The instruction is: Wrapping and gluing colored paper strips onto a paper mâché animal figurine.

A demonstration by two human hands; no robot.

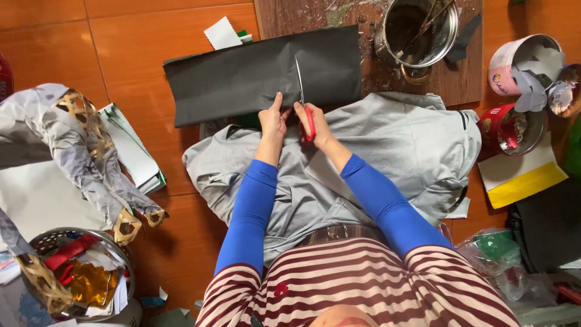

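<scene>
Head camera looks straight down on my lap, where my right hand (pixel 313 124) is closed through the red handles of the scissors (pixel 302 97), blades opened partway into the near edge of the black paper sheet (pixel 242 75). My left hand (pixel 273 121) pinches that same near edge just left of the blades, thumb on top, keeping the sheet taut. The paper stretches away from my grip and out to the left, its far edge lying over the orange floor (pixel 139 36); under my wrists sits the grey cloth (pixel 387 145) across my knees. Beyond the blade tips, up and to the right, stands a steel pot (pixel 417 30) on a paint-stained board (pixel 423 79).

To cut cleanly, I judge I should keep my left pinch close beside the blades so the sheet does not sag, close the scissors in long strokes without snapping the tips shut, and feed the paper towards me rather than twisting my wrist.
</scene>
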